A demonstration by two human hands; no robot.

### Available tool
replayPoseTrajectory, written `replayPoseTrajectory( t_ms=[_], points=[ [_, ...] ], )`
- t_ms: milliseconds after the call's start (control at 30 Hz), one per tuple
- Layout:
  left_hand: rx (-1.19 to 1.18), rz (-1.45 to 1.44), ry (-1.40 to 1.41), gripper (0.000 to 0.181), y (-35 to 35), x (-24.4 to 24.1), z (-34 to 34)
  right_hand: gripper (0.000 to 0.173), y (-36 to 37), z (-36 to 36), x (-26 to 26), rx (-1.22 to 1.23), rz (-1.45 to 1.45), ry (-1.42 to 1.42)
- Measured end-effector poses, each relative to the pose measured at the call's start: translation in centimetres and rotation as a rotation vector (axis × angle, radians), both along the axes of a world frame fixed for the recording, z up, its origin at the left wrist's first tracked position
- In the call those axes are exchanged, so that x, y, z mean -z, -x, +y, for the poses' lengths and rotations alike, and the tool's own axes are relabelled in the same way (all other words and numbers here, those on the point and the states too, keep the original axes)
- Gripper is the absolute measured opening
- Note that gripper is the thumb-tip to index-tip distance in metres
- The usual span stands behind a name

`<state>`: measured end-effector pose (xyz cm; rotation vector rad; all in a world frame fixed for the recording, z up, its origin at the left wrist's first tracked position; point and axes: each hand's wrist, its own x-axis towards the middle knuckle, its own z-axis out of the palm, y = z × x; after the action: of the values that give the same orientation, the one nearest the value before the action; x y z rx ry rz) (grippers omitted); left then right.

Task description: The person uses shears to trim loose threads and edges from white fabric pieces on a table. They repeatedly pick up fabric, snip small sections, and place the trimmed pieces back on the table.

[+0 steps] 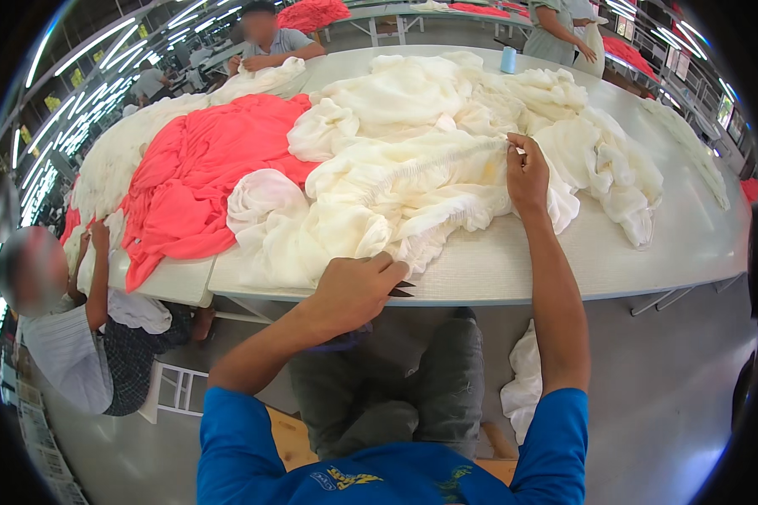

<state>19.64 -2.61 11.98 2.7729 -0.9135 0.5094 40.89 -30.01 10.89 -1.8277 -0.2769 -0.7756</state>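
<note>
A cream garment of thin fabric [417, 170] lies bunched on the table before me, with a gathered seam running across it. My right hand [528, 173] pinches this fabric at the seam's right end. Close to the table's front edge, my left hand [361, 291] is closed around a pair of dark thread snips [403, 292], whose two pointed blades stick out to the right, slightly apart. Its fingers also touch or overlap the garment's lower gathered edge; whether they grip the cloth is hidden. The snips' handles are covered by my hand.
Coral-red cloth [215, 158] lies to the left, and more cream cloth [417, 85] is heaped behind. A blue thread cone [508, 60] stands at the table's [688, 252] far side. People work at left, far left and far right. White cloth [523, 385] hangs beside my right leg.
</note>
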Motion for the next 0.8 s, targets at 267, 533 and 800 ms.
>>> replayPoseTrajectory(
  t_ms=[267, 533, 800],
  points=[
    [-0.186, -0.107, 0.354, 0.029, 1.5, 0.0, 7.4, 0.019, 1.9, 1.2, -0.4, -0.124, -0.075, -0.017],
    [-0.481, -0.308, 0.527, 0.028, 3.4, 1.4, 15.5, 0.013, 18.4, 7.4, 1.2, -0.392, -0.03, 0.0],
    [-0.326, -0.101, 0.858, 0.035, 8.4, 3.0, 13.1, 0.024, 26.0, 9.8, 9.0, -0.421, 0.105, -0.489]
  ],
)
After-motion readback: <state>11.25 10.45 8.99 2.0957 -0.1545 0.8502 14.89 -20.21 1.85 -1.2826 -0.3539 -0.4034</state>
